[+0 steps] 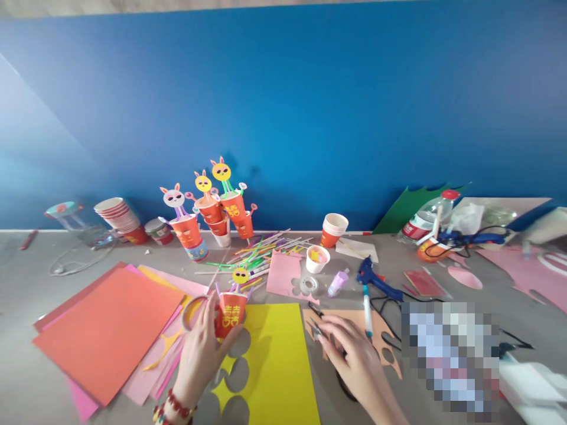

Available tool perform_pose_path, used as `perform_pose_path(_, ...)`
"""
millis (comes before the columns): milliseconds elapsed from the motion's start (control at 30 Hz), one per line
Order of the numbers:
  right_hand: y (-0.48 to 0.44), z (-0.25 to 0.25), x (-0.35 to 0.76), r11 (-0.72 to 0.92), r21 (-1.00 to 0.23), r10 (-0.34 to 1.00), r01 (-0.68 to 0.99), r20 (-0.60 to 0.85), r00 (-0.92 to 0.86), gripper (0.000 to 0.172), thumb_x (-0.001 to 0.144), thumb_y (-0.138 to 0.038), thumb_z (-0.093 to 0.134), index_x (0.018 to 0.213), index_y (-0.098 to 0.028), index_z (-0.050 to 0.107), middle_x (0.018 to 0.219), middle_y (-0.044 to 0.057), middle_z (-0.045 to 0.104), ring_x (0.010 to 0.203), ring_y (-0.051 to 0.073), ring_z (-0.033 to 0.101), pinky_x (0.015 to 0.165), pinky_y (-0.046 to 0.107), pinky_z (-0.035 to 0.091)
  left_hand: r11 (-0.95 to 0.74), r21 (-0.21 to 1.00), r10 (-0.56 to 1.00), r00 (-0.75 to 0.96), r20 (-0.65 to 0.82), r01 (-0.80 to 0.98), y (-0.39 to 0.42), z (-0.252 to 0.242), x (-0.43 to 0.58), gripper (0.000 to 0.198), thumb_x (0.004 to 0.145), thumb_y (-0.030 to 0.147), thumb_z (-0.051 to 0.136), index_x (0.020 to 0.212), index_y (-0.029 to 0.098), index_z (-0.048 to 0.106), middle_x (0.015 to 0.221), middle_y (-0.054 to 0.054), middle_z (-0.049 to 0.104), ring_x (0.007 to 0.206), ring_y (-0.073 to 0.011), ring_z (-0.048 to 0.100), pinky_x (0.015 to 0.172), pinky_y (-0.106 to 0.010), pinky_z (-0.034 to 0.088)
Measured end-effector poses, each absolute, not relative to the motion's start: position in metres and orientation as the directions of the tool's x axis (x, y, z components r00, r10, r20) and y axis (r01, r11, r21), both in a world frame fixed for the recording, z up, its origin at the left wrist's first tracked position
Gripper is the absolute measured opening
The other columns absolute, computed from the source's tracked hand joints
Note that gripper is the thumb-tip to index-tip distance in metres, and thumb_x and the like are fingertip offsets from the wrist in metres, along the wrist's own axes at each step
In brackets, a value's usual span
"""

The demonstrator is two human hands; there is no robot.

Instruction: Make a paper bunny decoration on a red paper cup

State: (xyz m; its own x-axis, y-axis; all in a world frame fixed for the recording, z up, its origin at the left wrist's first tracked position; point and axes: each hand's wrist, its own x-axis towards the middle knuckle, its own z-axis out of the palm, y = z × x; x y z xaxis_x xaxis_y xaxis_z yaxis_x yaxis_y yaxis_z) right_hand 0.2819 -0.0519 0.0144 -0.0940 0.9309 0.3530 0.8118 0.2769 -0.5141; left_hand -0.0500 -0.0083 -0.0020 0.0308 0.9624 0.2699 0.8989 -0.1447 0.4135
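Note:
My left hand (pixel 200 342), with a red bead bracelet at the wrist, is closed around a red paper cup (pixel 231 316) with gold characters. From the cup rises a small yellow round face (pixel 240 275) on straws. Beneath it lies a yellow sheet (pixel 281 360) with round holes cut along its left side. My right hand (pixel 352 348) is curled over a pair of scissors (pixel 315 329) on a peach sheet (pixel 378 330); the blades poke out past the fingers, and the hand partly hides the rest.
Stacked coloured paper (pixel 119 330) lies at left. Behind are finished rabbit-faced cups (pixel 185 230), loose straws (pixel 261 251), a tape roll (pixel 309 285), a white bowl of cutouts (pixel 318 260) and stacked cups (pixel 333 230). A blue glue gun (pixel 381 283) with its black cord and a bottle (pixel 427 215) stand right.

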Motion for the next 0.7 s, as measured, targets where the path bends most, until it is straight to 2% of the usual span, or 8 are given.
perform_pose_path(167, -0.032, 0.023, 0.272, 0.331, -0.448, 0.936, 0.831, 0.27, -0.228, 0.023, 0.093, -0.032, 0.056, 0.11, -0.025, 0.069, 0.128, 0.012, 0.066, 0.115, 0.033, 0.064, 0.087, 0.043, 0.06, -0.162, 0.507, 0.963, 0.022, 0.27, 0.846, -0.016, -0.002, -0.053, 0.079, 0.093, 0.053, 0.051, 0.156, 0.021, 0.015, 0.142, -0.02, 0.054, 0.095, -0.0279, 0.072, 0.072, -0.036, 0.06)
perform_pose_path(300, -0.016, 0.028, 0.26, 0.363, -0.39, 0.931, 0.846, 0.182, -0.316, 0.036, 0.091, -0.033, 0.059, 0.126, -0.025, 0.065, 0.141, 0.012, 0.058, 0.127, 0.036, 0.056, 0.099, 0.049, 0.054, -0.137, 0.547, 0.96, -0.026, 0.28, 0.826, -0.019, -0.01, -0.054, 0.072, 0.094, 0.05, 0.049, 0.154, 0.022, 0.022, 0.142, -0.019, 0.055, 0.073, -0.0214, 0.071, 0.064, -0.034, 0.059)
perform_pose_path(367, -0.006, 0.03, 0.25, 0.378, -0.348, 0.926, 0.858, 0.131, -0.354, 0.044, 0.091, -0.032, 0.059, 0.135, -0.025, 0.059, 0.149, 0.012, 0.05, 0.133, 0.036, 0.049, 0.104, 0.049, 0.049, -0.125, 0.553, 0.946, -0.068, 0.316, 0.823, -0.019, -0.013, -0.054, 0.071, 0.094, 0.051, 0.05, 0.153, 0.022, 0.024, 0.14, -0.018, 0.056, 0.075, -0.0217, 0.071, 0.063, -0.033, 0.059)
perform_pose_path(467, 0.01, 0.031, 0.231, 0.401, -0.28, 0.915, 0.872, 0.08, -0.394, 0.045, 0.092, -0.029, 0.059, 0.137, -0.027, 0.058, 0.155, 0.015, 0.041, 0.139, 0.036, 0.042, 0.107, 0.051, 0.044, -0.097, 0.558, 0.926, -0.131, 0.354, 0.824, -0.017, -0.013, -0.054, 0.07, 0.093, 0.052, 0.05, 0.151, 0.019, 0.029, 0.142, -0.018, 0.054, 0.094, -0.0263, 0.07, 0.067, -0.033, 0.06)
perform_pose_path(567, 0.024, 0.029, 0.214, 0.419, -0.235, 0.907, 0.877, 0.079, -0.413, 0.045, 0.091, -0.034, 0.063, 0.135, -0.028, 0.06, 0.156, 0.016, 0.04, 0.139, 0.039, 0.04, 0.107, 0.053, 0.042, -0.055, 0.527, 0.912, -0.172, 0.372, 0.848, -0.014, -0.01, -0.057, 0.071, 0.093, 0.055, 0.048, 0.15, 0.017, 0.031, 0.14, -0.019, 0.055, 0.107, -0.031, 0.068, 0.075, -0.038, 0.06)
perform_pose_path(700, 0.032, 0.025, 0.202, 0.503, -0.198, 0.863, 0.841, 0.08, -0.498, 0.046, 0.095, -0.044, 0.057, 0.136, -0.023, 0.059, 0.154, 0.02, 0.042, 0.141, 0.036, 0.039, 0.113, 0.052, 0.035, 0.032, 0.473, 0.896, -0.235, 0.377, 0.881, -0.01, -0.007, -0.063, 0.073, 0.093, 0.056, 0.047, 0.151, 0.016, 0.029, 0.14, -0.019, 0.056, 0.113, -0.0348, 0.065, 0.083, -0.044, 0.058)
